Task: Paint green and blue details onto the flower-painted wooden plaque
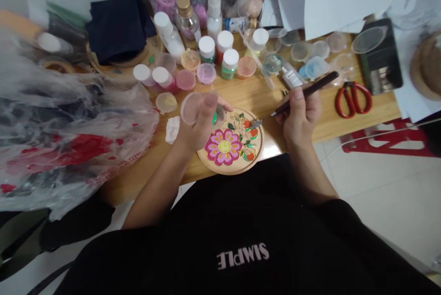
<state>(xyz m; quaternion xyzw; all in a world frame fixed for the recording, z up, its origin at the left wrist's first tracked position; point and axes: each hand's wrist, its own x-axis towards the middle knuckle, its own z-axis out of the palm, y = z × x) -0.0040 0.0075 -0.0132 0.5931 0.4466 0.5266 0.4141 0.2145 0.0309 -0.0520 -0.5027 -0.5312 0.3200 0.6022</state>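
The person's hands are apart, each closed on something. The right hand (299, 111) grips a dark-handled tool (320, 84) like a pen, fingers near its metal end, probably for fine control. The tip slants inward to a painted wooden disc (236, 145); from where I stand, I cannot tell whether it touches. The left hand (199, 130) holds a small clear cup (219, 116) with green inside, apparently to keep it within short reach of the tool.

The disc lies between the hands, at the table's near edge, likely so the person can look straight down on its pink flower and orange fruits. A crumpled white tissue (172, 130) sits just left of the left hand, handy for wiping. Beyond both hands, little pots (206, 73) and white-capped jars (229, 65) cluster on the table (330, 124), seemingly gathered within reach. Red-handled pliers (350, 85) lie right of the right hand, out of its way. Left of the left forearm bulges a plastic bag (86, 143).
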